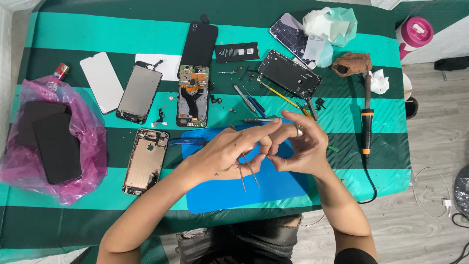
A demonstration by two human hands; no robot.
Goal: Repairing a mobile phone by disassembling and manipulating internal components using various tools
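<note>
While the two hands meet above the blue mat [273,188], the left hand [222,156] keeps its grip closed on a pair of tweezers [248,171], tips pointing toward the person. The right hand [300,146] (a ring on one finger) pinches something too small to tell against the left fingertips. An opened phone [193,95] lies beyond on the striped table [342,122].

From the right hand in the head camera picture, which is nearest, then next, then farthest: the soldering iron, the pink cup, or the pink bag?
Measured from the right hand:
1. Soldering iron: nearest, lying just to that hand's right on the striped cloth.
2. Pink cup: farther, up at the far right corner.
3. Pink bag: farthest, across the table at the left edge, holding dark phones.
</note>
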